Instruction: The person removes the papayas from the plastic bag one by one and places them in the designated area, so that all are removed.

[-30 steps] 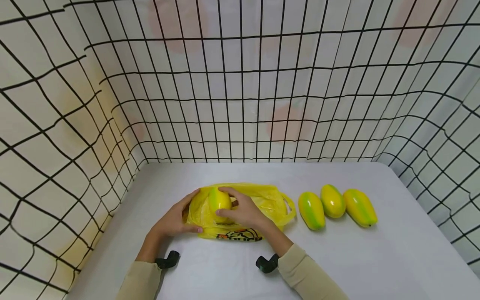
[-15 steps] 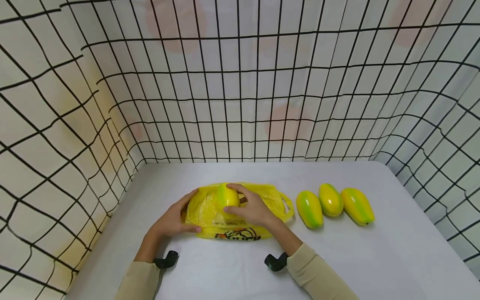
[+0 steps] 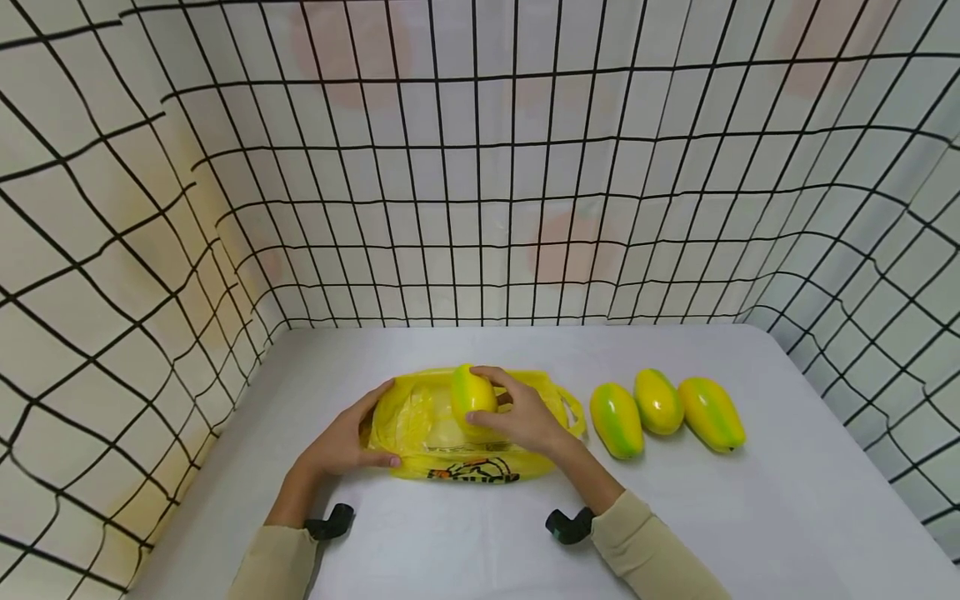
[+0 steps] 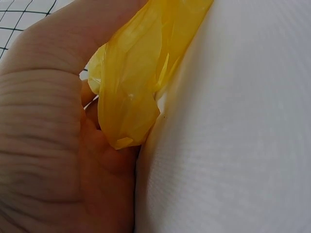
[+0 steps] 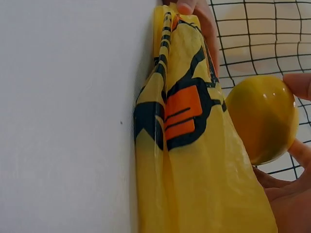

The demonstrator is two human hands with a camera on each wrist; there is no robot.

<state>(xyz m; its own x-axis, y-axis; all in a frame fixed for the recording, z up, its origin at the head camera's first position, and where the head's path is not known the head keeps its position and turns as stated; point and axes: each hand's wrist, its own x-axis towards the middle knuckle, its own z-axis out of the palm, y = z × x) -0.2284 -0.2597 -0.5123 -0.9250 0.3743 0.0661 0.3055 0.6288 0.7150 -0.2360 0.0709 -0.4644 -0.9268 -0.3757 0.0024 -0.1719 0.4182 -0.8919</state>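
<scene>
A yellow plastic bag (image 3: 408, 408) with black and orange print lies on its side on the white table, its mouth facing up. My left hand (image 3: 347, 435) grips the bag's left end, thumb at the front edge and fingers at the back edge; in the left wrist view yellow film (image 4: 129, 92) hangs by the palm. Between thumb and fingers my right hand (image 3: 522, 417) holds a yellow-green mango (image 3: 472, 396) over the bag's mouth. The right wrist view has this mango (image 5: 262, 119) beside the printed bag wall (image 5: 194, 145), its near side overlapped by the bag.
Three more yellow-green mangoes lie to the right of the bag: a left one (image 3: 617, 421), a middle one (image 3: 658, 402) and a right one (image 3: 712, 414). Black grid netting (image 3: 510, 200) rises behind the table and along both sides. A bag handle (image 3: 574, 412) loops toward the fruit.
My right hand has moved to the right over the bag, carrying the mango with it. The left hand keeps its grip on the bag's end. The other mangoes stay put.
</scene>
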